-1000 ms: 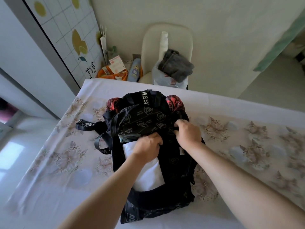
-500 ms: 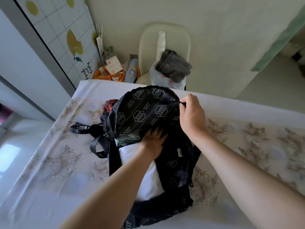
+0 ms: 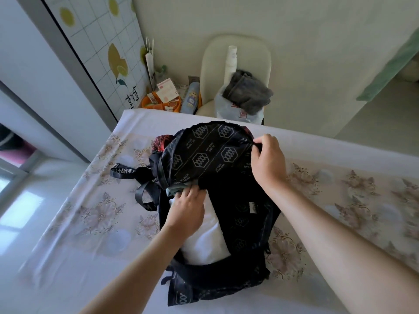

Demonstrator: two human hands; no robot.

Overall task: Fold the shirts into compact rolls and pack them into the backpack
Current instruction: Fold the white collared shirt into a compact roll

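From my head camera I see a black cloth backpack (image 3: 240, 214) with white six-sided marks. It lies flat on a flowery cloth (image 3: 90, 223) right in front of me, with its long way pointing away from me.

My right hand (image 3: 268, 160) pinches the edge of the backpack's top flap (image 3: 208, 152) and holds it up, so the mouth is open. My left hand (image 3: 188, 208) rests on a soft white rolled shirt (image 3: 204, 243) inside the backpack, fingers fairly straight and pressing on its far end. The roll lies the long way too, leaning a little to the left at the far end. A pale green shirt (image 3: 173, 191) peeks out just past my fingertips, under the flap.

My left hand is the nearer one, so I think it should push the roll away from me, deeper under the flap.
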